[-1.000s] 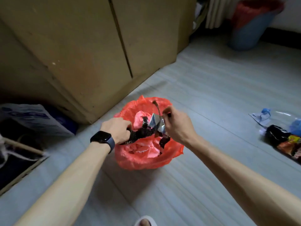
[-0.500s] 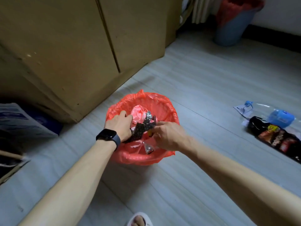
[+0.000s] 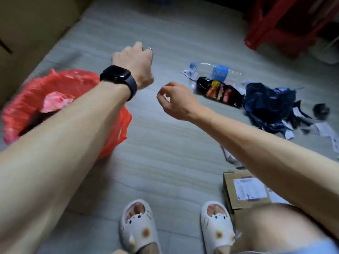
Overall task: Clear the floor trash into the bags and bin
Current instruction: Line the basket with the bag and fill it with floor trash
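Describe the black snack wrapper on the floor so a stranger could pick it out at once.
Find the red plastic stool at the far right, then look down to the litter on the grey floor before it. The black snack wrapper lies flat, nearer than a clear plastic bottle with a blue label and left of a dark blue plastic bag. It alone bears orange and red print.

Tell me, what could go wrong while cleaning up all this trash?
The floppy red bag sits close under the left arm; a bump might tip it and spill. The cardboard box lies right by the slippers, so a step could trip. Small paper scraps might get missed.
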Tool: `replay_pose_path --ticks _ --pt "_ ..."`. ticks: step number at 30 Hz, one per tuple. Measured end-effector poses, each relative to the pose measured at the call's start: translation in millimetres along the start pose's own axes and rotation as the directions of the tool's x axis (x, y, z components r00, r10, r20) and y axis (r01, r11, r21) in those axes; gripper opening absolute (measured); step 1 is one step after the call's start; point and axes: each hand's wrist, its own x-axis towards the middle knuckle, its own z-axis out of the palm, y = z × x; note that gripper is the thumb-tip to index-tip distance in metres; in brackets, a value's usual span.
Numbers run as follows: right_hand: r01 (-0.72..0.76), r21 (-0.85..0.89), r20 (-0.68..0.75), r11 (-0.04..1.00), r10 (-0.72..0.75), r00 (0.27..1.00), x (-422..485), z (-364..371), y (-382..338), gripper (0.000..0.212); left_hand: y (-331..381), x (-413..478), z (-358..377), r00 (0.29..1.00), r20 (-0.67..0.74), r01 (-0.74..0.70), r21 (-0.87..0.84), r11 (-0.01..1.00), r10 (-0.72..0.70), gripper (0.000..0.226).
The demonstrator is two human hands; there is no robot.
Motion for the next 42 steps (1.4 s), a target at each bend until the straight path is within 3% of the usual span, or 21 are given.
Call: replay_pose_path --ticks 4,8,14,23,26,29,32,34,37,40,42 --pt "-0.201 -0.059 0.145 0.978 0.207 0.967 -17.4 9.3 74.2 0.025 81.6 4.9 56.1 0.971 0.133 -0.191 -0.077 0.979 0.200 0.028" --pt "-0.342 -0.110 0.214 0.933 0.358 0.909 -40.4 17.8 146.1 0.030 118.3 2.8 109.1 0.923 0.209 -0.326 -0.026 0.945 0.324 0.028" --pt "-0.526 -0.096 0.176 0.845 0.534 0.827 -92.8 17.0 243.7 0.034 171.1 32.5 168.8 0.858 0.422 -0.341 0.040 0.939 0.293 0.034" --pt "-0.656 -0.130 0.108 0.744 0.668 0.736 -173.5 -1.6 300.5 0.034 263.0 36.3 203.3 0.745 0.552 -0.483 0.056 0.874 0.376 0.037" --pt "-0.639 -0.256 0.210 0.725 0.687 0.695 -197.9 -1.5 303.5 0.049 289.8 37.5 210.9 0.698 0.593 -0.514 0.025 0.857 0.401 0.040" --pt "-0.576 -0.388 0.378 0.719 0.695 0.612 -221.2 -1.3 311.8 0.081 313.4 31.0 224.4 0.623 0.662 -0.508 -0.062 0.859 0.416 0.044" --pt "-0.613 -0.399 0.428 0.682 0.730 0.533 -238.3 1.4 324.5 0.110 330.7 10.5 249.1 0.553 0.723 -0.442 -0.165 0.882 0.413 0.054" --pt "-0.650 -0.396 0.437 0.649 0.755 0.488 -247.7 10.3 328.8 0.115 334.2 -4.8 266.1 0.506 0.753 -0.415 -0.216 0.884 0.421 0.066" --pt "-0.675 -0.389 0.408 0.627 0.774 0.485 -261.8 31.9 330.8 0.098 332.1 -22.9 290.0 0.512 0.753 -0.440 -0.184 0.879 0.414 0.070" --pt "-0.711 -0.332 0.296 0.619 0.785 0.545 -271.7 45.9 329.3 0.064 329.7 -41.8 307.2 0.605 0.657 -0.515 -0.108 0.850 0.450 0.035" --pt "-0.684 -0.321 0.241 0.655 0.755 0.610 -274.8 50.2 327.4 0.042 327.4 -51.5 315.2 0.622 0.608 -0.549 -0.111 0.828 0.494 0.029"
